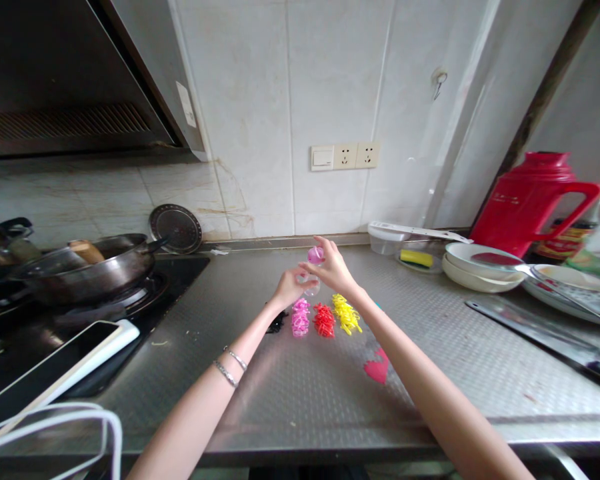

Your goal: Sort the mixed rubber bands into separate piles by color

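Over the middle of the steel counter, both hands are at a small clear container (pixel 311 289) with a pinkish-purple top (pixel 315 255). My left hand (pixel 291 291) is closed with fingertips on the clear lower part. From the right, my right hand (pixel 336 267) pinches the purple top. Whether the top is on or off the container I cannot tell. Just below lie piles of small bands: black (pixel 277 323), partly behind my left wrist, pink (pixel 301 318), red (pixel 324 320) and yellow (pixel 347 314). A pink-red flat piece (pixel 377 367) lies beside my right forearm, partly covered.
At left, a pan (pixel 95 267) stands on the stove, with a phone-like device (pixel 55 373) in front. Along the right are a yellow sponge (pixel 416 259), stacked bowls (pixel 480 277), a large knife (pixel 535 337) and a red thermos jug (pixel 525 200). A tiled wall (pixel 250 120) closes the back.
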Available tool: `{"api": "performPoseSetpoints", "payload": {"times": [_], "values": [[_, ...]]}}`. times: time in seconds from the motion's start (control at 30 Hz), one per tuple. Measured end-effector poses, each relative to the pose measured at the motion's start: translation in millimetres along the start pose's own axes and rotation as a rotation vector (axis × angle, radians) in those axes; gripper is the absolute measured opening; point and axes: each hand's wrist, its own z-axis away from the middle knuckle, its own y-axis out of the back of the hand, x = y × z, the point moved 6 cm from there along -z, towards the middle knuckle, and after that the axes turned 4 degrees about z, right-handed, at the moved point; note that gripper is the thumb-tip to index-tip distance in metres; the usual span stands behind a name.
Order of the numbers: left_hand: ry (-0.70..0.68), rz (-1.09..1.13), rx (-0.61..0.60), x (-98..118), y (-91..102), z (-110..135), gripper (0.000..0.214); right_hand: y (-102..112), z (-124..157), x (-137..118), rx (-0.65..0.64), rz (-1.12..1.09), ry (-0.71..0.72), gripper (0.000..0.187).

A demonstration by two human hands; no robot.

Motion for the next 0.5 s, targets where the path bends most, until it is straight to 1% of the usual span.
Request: {"api": "performPoseSetpoints", "payload": {"times": [0.07, 0.13, 0.2, 0.27, 0.33, 0.4, 0.43, 0.5], "values": [[-0.007, 0.003, 0.005, 1.0, -0.1, 0.3, 0.032, 2.3, 0.8, 2.5, 0.066, 0.034, -0.059, 0.061], [-0.003, 0.002, -0.003, 0.7, 0.2, 0.5, 0.033, 3.4, 0.8, 5.4, 0.088, 0.016, -0.11, 0.056], [-0.006, -0.001, -0.004, -0.5, 1.1, 0.3, 0.033, 2.8, -0.2, 5.9, 0.062, -0.041, -0.115, 0.054], [-0.017, -0.01, 0.013, -2.1, 2.5, 0.0, 0.031, 1.0, -1.0, 4.0, 0.006, -0.107, -0.087, 0.054], [-0.035, -0.03, 0.032, -3.5, 2.8, -0.4, 0.03, -1.5, -0.6, 1.6, -0.059, -0.153, -0.059, 0.056], [-0.04, -0.052, 0.026, -5.0, 0.5, -0.6, 0.028, -3.7, 0.6, 0.4, -0.1, -0.155, -0.052, 0.059], [-0.037, -0.059, 0.015, -5.6, -1.3, -0.5, 0.028, -4.1, 1.3, 0.5, -0.101, -0.141, -0.054, 0.061], [-0.026, -0.062, -0.008, -6.2, -4.6, -0.3, 0.029, -2.8, 2.0, 1.7, -0.061, -0.094, -0.063, 0.061]]}}
